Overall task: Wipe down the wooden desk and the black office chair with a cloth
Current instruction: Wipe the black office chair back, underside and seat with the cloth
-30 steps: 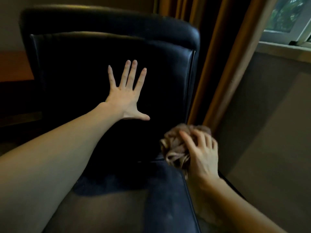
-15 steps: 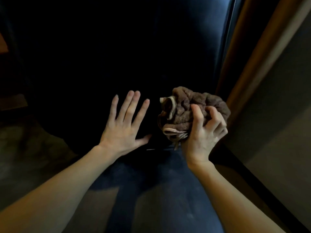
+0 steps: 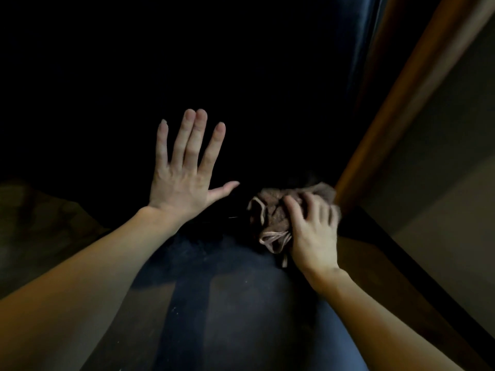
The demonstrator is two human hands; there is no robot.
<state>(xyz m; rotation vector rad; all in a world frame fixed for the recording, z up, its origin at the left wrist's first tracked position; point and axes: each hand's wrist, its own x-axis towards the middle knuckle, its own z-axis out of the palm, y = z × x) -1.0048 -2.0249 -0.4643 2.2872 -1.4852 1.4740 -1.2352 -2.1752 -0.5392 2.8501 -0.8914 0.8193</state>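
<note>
Head view, dim light. Black office chair [image 3: 241, 303] fills the middle of the frame: seat running from the near edge away from the viewer, backrest rising behind it, mostly lost in shadow. A glossy strip of the backrest's right edge catches light at upper right.

Left hand [image 3: 182, 183]: flat, fingers straight and spread wide, thumb out to the right. Palm lies against the lower part of the backrest, just above where it meets the seat. Holds nothing. Bare forearm crosses the seat's left side.

Right hand [image 3: 313, 234]: fingers curled over a bunched brown cloth [image 3: 270, 218], gripping it from above. The cloth sits at the back right corner of the seat, pressed into the join of seat and backrest. A pale hemmed edge of the cloth loops out below and to the left of the fingers. Fingertips slightly blurred.

The two hands are near each other, apart; the left thumb tip points toward the cloth without touching it.

Seat surface shows a dull bluish sheen with pale specks and two lighter patches near the viewer.

Right of the chair: an orange-brown curtain [image 3: 396, 108] running diagonally, then a plain grey-beige wall [image 3: 450, 170]. Floor [image 3: 40, 231] to the left is dark and indistinct. No containers in view. The wooden worktop does not show.
</note>
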